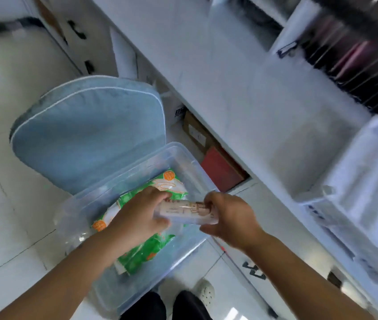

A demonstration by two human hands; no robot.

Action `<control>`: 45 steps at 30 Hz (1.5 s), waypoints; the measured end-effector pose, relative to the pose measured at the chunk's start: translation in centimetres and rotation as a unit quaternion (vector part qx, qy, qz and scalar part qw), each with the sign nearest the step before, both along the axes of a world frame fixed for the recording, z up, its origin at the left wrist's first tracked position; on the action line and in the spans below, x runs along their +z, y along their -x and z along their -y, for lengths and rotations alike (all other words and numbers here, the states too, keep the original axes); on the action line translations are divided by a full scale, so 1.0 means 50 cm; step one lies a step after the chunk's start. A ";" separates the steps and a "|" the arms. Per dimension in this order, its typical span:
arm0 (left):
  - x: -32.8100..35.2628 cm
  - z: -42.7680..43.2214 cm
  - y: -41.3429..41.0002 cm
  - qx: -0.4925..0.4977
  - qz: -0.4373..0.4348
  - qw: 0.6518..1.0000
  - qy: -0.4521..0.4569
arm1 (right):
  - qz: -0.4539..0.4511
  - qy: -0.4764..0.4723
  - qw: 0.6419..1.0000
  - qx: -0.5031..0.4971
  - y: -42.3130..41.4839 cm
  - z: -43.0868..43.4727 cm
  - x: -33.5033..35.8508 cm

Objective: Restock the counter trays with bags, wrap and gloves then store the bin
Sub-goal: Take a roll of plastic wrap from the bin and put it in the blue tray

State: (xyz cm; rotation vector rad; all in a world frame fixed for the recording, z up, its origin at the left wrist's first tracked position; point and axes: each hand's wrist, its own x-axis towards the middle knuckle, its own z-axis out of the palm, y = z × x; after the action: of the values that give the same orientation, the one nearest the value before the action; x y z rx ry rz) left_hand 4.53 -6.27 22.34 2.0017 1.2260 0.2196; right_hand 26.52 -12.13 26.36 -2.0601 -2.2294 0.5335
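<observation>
Green packets [144,252] in clear bin [190,158], roll [183,212] above

Blue cushion [86,135] with a white edge, red box [221,174] beside a brown box [195,132] on a low shelf, white floor [10,181], white shoe [205,292]

Nothing legible here, motion blur kills it: the print on the pale roll [184,211], the orange badges [169,176] on the green packets [145,249] in the clear bin [178,145], and the small black-and-white label [180,112] beyond the bin all show as marks only, no readable word or number.
</observation>
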 end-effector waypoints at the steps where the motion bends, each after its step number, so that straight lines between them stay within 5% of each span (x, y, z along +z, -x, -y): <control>1: 0.026 0.000 -0.031 -0.019 0.009 1.000 -0.010 | 0.002 -0.020 1.000 -0.013 -0.023 0.021 0.024; 6: 0.149 0.036 -0.196 -0.110 0.070 0.989 -0.065 | 0.043 -0.118 0.989 -0.085 -0.148 0.146 0.126; 18: 0.309 0.281 -0.622 -0.286 0.154 0.930 -0.172 | 0.150 -0.153 0.941 -0.263 -0.475 0.529 0.279; 23: 0.300 0.364 -0.745 -0.289 0.154 0.925 -0.191 | 0.194 -0.143 0.917 -0.319 -0.647 0.672 0.280; 33: 0.260 0.422 -0.825 -0.243 0.120 0.947 -0.174 | 0.221 -0.012 0.944 -0.245 -0.809 0.739 0.178; 45: 0.254 0.409 -0.820 -0.220 0.114 0.952 -0.180 | 0.199 -0.020 0.953 -0.229 -0.807 0.716 0.195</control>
State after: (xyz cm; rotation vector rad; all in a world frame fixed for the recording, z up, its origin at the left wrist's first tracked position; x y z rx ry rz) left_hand 45.54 -26.72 35.06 2.4242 0.6010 0.4635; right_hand 66.88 -47.94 36.12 -2.7352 -1.7833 0.0346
